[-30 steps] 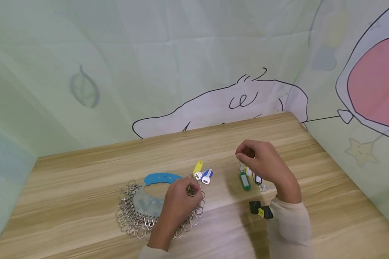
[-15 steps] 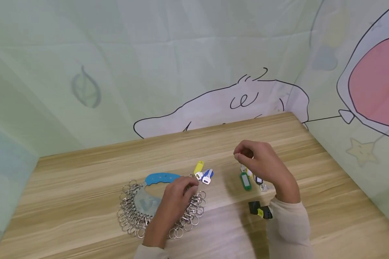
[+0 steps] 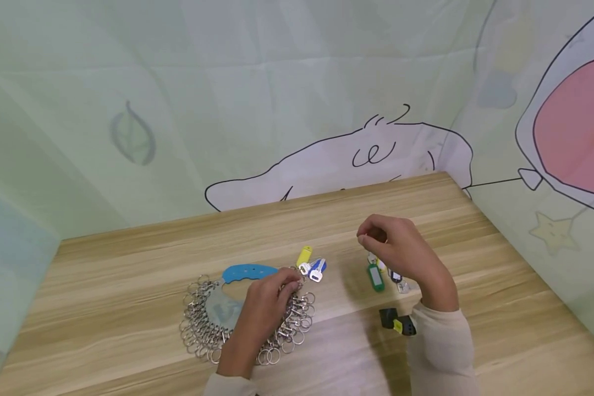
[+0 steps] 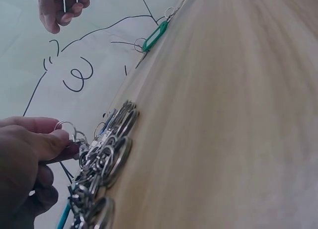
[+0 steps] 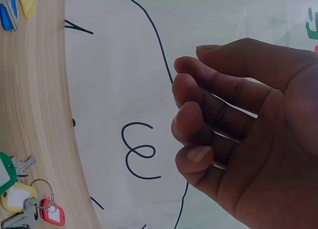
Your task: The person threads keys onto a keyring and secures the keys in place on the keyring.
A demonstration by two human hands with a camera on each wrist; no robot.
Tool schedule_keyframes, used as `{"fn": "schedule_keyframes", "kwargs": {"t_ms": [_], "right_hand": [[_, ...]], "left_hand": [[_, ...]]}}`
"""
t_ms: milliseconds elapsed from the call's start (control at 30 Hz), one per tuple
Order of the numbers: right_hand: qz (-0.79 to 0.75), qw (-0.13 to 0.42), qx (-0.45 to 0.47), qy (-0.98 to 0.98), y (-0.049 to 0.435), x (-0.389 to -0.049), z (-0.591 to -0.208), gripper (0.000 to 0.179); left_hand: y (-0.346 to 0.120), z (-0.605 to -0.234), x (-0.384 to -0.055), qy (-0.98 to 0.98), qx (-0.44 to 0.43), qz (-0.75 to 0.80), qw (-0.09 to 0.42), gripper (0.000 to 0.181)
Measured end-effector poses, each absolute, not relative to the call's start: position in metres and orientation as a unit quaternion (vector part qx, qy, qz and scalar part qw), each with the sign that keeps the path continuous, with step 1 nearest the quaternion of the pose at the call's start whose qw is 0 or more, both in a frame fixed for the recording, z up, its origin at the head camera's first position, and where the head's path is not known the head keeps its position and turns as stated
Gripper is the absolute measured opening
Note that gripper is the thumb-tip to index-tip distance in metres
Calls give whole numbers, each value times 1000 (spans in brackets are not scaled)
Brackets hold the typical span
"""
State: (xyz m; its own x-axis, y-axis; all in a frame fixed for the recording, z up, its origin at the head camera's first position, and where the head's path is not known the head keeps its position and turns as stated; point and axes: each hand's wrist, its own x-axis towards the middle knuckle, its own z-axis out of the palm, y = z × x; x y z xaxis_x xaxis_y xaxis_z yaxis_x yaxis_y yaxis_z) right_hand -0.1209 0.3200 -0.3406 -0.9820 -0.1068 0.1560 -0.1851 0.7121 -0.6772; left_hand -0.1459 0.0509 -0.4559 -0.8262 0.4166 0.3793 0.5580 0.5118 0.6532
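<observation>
Left hand [image 3: 264,300] has shifted slightly toward the blue handle [image 3: 247,271]; it pinches a ring [image 4: 65,121] at the far-right end of the ring cluster [image 3: 220,334]. Judged step: separating that ring; next move wants a lift clear of the keys [image 3: 317,271] just beside. Right hand [image 3: 401,247]: loosely curled, empty. Bare surface [image 3: 344,322] between ring cluster and black strap [image 3: 389,317]; back edge well apart.

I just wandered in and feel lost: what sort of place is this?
Perhaps a small screened-off work corner, though I can't tell in what building: a wood-grain tabletop against creased, cartoon-printed sheets, with tagged keys and metal rings on it.
</observation>
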Motion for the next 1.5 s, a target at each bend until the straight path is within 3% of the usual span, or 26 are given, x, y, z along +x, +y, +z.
{"fn": "schedule_keyframes", "kwargs": {"t_ms": [500,1067,1500], "right_hand": [[375,48,76,-923,319,-120,-339,5],[371,49,77,-924,321,-119,-340,5],[363,56,40,-929,339,-120,-345,6]], "left_hand": [[51,-462,-148,-851,-288,-394,192,19],[52,-458,-146,-860,-272,-404,154,13],[54,-458,-146,-863,-240,-435,95,13]]}}
